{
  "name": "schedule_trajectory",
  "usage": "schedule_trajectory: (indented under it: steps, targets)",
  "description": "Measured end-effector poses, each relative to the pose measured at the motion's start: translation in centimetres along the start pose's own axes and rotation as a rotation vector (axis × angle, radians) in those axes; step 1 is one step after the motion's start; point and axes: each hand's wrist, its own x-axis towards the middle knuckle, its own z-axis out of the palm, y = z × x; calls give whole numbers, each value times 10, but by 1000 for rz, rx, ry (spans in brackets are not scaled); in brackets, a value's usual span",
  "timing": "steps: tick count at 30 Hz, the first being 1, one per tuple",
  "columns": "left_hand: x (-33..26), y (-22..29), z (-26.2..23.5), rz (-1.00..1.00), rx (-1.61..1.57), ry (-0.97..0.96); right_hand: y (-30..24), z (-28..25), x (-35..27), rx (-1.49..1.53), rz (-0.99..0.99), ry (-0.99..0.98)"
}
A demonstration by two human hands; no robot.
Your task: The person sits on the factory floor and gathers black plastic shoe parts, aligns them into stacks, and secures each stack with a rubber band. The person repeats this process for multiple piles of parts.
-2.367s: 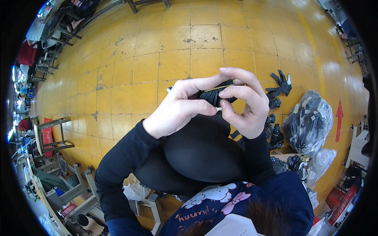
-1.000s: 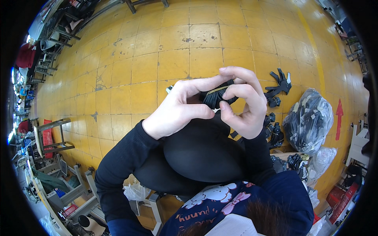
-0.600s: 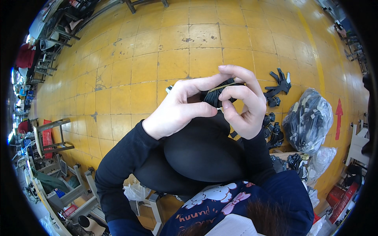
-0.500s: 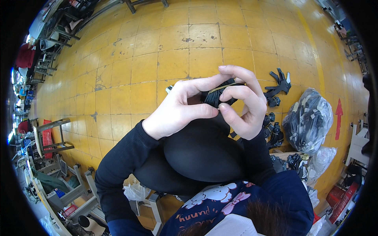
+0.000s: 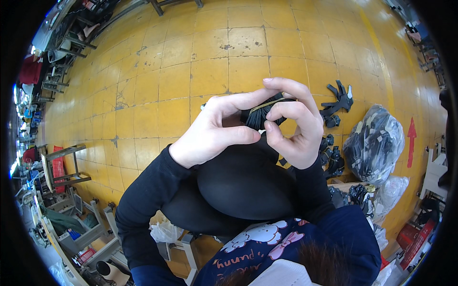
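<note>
Floor: yellow tiled floor, worn. To your right lies a clear bag of dark pieces, with loose black gloves beside it.

You sit with dark-clad knees raised. Your left hand and right hand meet above them, both closed on a small bundle of black material; thumb and forefinger of each pinch it. A thin pale band crosses the bundle.

Judged step: banding the bundle. Next move likely calls for holding the stack tight while you seat the band squarely
</note>
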Motion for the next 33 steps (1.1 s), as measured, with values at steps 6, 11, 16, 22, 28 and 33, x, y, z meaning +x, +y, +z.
schedule_trajectory:
  steps: [6,11,16,22,28,33]
  targets:
    - [-1,0,0,-36,-78,31,5,4,0,-38,-70,45]
    - [-1,0,2,-20,-65,26,3,2,0,-7,-39,38]
    - [-1,-2,0,2,-24,-1,2,-2,0,-4,-56,-14]
    - [-1,-1,0,2,24,-10,-1,-2,1,-31,-42,-5]
    - [-4,1,0,-37,-34,-26,-2,2,1,-35,-41,81]
    - [-4,3,1,-21,-39,-19,-2,3,-1,-44,-55,87]
